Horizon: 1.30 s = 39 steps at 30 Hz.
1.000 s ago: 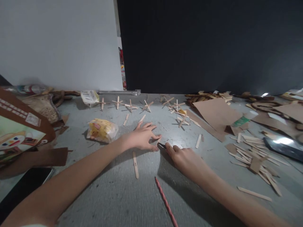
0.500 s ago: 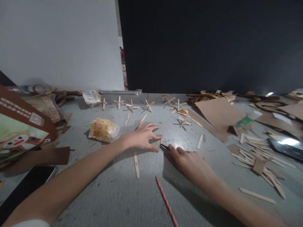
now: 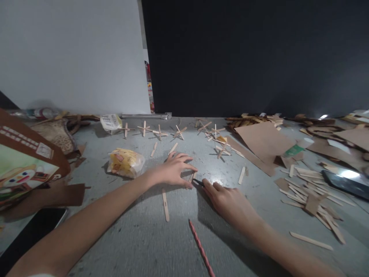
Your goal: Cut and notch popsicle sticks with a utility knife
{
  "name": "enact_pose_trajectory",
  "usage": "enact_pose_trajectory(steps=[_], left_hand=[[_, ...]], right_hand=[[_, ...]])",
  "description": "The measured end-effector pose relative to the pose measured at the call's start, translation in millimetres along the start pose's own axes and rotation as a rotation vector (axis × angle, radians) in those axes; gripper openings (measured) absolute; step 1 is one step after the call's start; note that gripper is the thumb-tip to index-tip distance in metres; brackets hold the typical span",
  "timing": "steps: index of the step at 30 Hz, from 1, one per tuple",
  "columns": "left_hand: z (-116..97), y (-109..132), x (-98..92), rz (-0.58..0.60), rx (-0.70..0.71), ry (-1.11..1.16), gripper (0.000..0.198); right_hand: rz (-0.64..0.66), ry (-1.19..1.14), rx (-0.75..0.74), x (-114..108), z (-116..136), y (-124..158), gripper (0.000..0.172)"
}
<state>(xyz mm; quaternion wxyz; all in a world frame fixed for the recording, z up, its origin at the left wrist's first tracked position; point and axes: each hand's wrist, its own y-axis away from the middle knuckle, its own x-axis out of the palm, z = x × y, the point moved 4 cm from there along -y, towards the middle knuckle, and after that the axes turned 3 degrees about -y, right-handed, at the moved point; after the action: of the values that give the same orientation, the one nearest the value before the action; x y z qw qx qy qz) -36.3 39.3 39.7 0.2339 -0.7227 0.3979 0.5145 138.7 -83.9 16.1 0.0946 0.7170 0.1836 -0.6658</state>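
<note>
In the head view, my left hand (image 3: 174, 171) rests low over the table, its thumb and forefinger pressing the ends of a short wooden craft stick (image 3: 191, 176). My right hand (image 3: 223, 194) is closed around a slim black tool (image 3: 198, 182); its tip points left and meets the right side of that stick. Whether the tool is a pen or a knife I cannot tell. Below my left hand lies a longer craft stick (image 3: 165, 206) with a small dark mark or notch. Two shorter stick pieces, one of them this piece (image 3: 173, 148), lie beyond my fingers.
Several crossed-stick pieces (image 3: 179, 132) stand along the back. Left are a yellow printed packet (image 3: 126, 162), a brown bag (image 3: 31, 154) and a phone (image 3: 37, 231). Right are loose sticks (image 3: 311, 186), cardboard (image 3: 261, 142) and another phone (image 3: 346, 182). A red twisted rod (image 3: 200, 246) lies in front.
The black tool's tip has shifted slightly left against the stick, and the stick now slants more between thumb and forefinger. The whole view has tilted slightly.
</note>
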Motion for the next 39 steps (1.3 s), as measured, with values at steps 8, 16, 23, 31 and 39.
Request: enact_pose_trajectory(steps=[8,16,23,31,39], left_hand=[[5.8,1.3,2.3,-0.009,-0.006,0.035,0.08],[2.9,0.2,7.0,-0.143,-0.031,0.006,0.063],[-19.6,-20.1,15.7,-0.216,-0.025,0.008,0.018],[-32.4,-72.0,14.0,-0.259,-0.066,-0.003,0.017],[-42.1,-113.3,7.9,-0.326,-0.141,-0.042,0.021]], right_hand=[[-0.096,-0.261,0.101,-10.7,-30.6,-11.0,0.037],[-0.107,-0.265,0.15,-17.6,-58.8,19.9,0.04],[-0.342,-0.247,0.129,-23.3,-92.4,71.1,0.044],[-0.422,-0.351,0.207,-14.0,-102.8,92.3,0.039],[-0.412,-0.484,0.223,-2.1,-119.5,100.3,0.035]])
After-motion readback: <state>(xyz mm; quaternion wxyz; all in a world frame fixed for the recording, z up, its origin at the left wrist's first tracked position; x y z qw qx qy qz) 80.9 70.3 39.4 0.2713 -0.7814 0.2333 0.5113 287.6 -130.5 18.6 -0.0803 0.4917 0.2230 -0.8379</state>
